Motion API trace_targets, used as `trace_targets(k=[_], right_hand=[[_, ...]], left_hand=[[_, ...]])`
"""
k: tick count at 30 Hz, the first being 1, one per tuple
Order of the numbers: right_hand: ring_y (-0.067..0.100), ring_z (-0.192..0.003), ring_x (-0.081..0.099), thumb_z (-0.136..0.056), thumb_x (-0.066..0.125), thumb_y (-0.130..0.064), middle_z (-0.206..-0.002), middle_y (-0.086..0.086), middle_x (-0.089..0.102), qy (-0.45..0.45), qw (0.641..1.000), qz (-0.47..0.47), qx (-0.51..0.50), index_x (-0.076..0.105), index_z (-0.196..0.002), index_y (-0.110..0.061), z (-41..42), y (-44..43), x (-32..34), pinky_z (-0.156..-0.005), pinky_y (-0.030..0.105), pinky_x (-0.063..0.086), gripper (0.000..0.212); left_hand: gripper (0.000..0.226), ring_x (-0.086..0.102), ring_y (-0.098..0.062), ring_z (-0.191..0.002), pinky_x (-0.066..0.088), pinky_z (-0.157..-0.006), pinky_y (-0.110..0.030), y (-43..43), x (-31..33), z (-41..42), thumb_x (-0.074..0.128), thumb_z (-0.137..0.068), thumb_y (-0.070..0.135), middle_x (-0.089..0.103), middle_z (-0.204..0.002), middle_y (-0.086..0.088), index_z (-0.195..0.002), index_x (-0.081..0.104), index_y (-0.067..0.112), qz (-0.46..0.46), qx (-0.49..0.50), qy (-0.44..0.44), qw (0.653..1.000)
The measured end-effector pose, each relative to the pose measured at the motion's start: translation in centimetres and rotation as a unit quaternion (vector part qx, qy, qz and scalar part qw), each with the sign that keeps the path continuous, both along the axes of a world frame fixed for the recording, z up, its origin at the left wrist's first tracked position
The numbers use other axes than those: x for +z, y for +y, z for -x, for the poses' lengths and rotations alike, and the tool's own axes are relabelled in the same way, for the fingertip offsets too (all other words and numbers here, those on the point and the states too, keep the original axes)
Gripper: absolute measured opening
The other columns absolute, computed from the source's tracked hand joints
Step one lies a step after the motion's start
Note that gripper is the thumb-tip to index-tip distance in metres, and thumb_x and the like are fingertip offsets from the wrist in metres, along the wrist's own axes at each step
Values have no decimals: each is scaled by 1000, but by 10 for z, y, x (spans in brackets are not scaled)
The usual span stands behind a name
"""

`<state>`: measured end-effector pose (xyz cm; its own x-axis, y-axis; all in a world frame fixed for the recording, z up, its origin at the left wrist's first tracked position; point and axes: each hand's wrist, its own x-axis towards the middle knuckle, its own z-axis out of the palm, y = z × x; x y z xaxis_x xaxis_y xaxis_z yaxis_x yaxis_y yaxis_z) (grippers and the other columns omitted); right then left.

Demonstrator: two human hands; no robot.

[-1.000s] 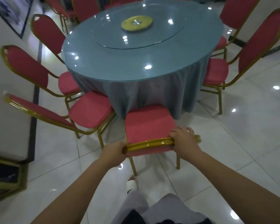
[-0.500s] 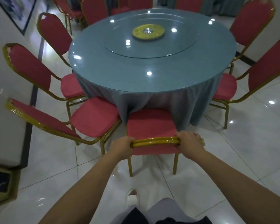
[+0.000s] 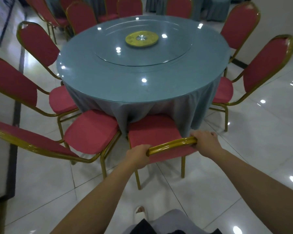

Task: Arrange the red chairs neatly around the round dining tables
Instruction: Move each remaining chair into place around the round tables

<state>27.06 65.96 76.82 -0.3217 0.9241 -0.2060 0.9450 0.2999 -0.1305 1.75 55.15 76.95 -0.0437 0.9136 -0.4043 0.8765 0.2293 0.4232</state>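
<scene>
**Red padded chair with a gold metal frame** (image 3: 150,130): it stands on the white glossy tiled floor (image 3: 252,149) at the near edge of the tabletop (image 3: 125,88). Its back faces the viewer. The front of its seat is tucked against the hanging blue-grey cloth (image 3: 167,112), which folds around it. The gold top rail (image 3: 172,144) runs slantwise, with its right end nearer the tabletop than its left.

**Left grip** (image 3: 139,156): clamped on the left end of the top rail, fingers curled over it and out of sight.

**Right grip** (image 3: 205,142): clamped on the right end of the same rail, knuckles up. Both forearms reach in from the bottom edge.

**Round tabletop:** covered in glass. At its centre lies a clear round glass turntable (image 3: 167,54) carrying a yellow disc with a silver hub (image 3: 149,40).

**Neighbouring red chair** (image 3: 91,130): just beside the held chair on the left. Its seat corner touches the cloth and its back leans away to the left.

**Second red chair** (image 3: 13,85): stands further round the left edge.

**Right-hand red chair** (image 3: 265,65): stands at the right edge, well apart from the held chair. More red chairs ring the far edge.

**White slipper** (image 3: 140,212): on the floor behind the held chair.
</scene>
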Motion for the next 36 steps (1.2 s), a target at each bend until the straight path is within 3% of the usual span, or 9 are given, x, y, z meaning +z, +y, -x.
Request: trace_targets(k=[8, 13, 16, 23, 26, 30, 36], right_hand=[[9, -74, 51, -94, 62, -30, -78, -11, 55, -38, 998, -12, 46, 59, -85, -36, -16, -7, 2, -82, 34, 49, 12], [9, -75, 55, -94, 62, -30, -82, -11, 60, -64, 997, -2, 41, 61, -92, -37, -41, -12, 5, -81, 31, 51, 7], [8, -73, 55, -95, 60, -30, -82, -10, 61, -70, 996, -10, 47, 62, -92, -36, -51, -9, 10, -75, 27, 48, 7], [7, -77, 56, -95, 61, -33, -86, -10, 63, -68, 995, -3, 67, 65, -98, -35, -78, -6, 16, -80, 26, 49, 5], [6, -76, 52, -95, 61, -35, -87, -12, 60, -82, 994, -7, 76, 63, -100, -37, -95, -13, 14, -78, 24, 44, 6], [6, -75, 52, -95, 61, -32, -87, -12, 60, -67, 996, 1, 54, 64, -101, -35, -112, -8, 15, -78, 25, 45, 7], [7, -72, 50, -94, 61, -28, -73, -13, 52, -69, 997, -2, 26, 58, -86, -38, -109, 8, 5, -89, 36, 47, 13]], left_hand=[[32, 56, -15, -78, 41, -67, -31, -16, -6, -16, 50, -87, 11, 53, -73, 12, -99, 63, 38, -52, 4, 7, 999], [29, 53, -15, -75, 36, -59, -28, -18, -7, -40, 51, -84, 12, 50, -69, 12, -89, 56, 40, -45, -6, 5, 999], [29, 56, -17, -77, 41, -62, -31, -11, -4, -50, 52, -83, 12, 50, -70, 12, -80, 51, 40, -23, -4, -8, 1000], [30, 55, -14, -77, 39, -61, -28, -8, -11, -80, 54, -89, 10, 52, -74, 12, -100, 65, 36, -35, 9, -37, 999], [31, 51, -12, -72, 32, -55, -24, -13, -19, -92, 51, -87, 8, 49, -68, 14, -87, 58, 39, -32, -4, -40, 999], [27, 52, -13, -72, 37, -58, -27, -3, -15, -109, 53, -86, 10, 50, -68, 12, -81, 56, 36, -35, 3, -46, 998], [31, 55, -16, -71, 37, -57, -27, 11, -14, -111, 55, -84, 10, 51, -66, 10, -66, 48, 34, -32, 25, -38, 998]])
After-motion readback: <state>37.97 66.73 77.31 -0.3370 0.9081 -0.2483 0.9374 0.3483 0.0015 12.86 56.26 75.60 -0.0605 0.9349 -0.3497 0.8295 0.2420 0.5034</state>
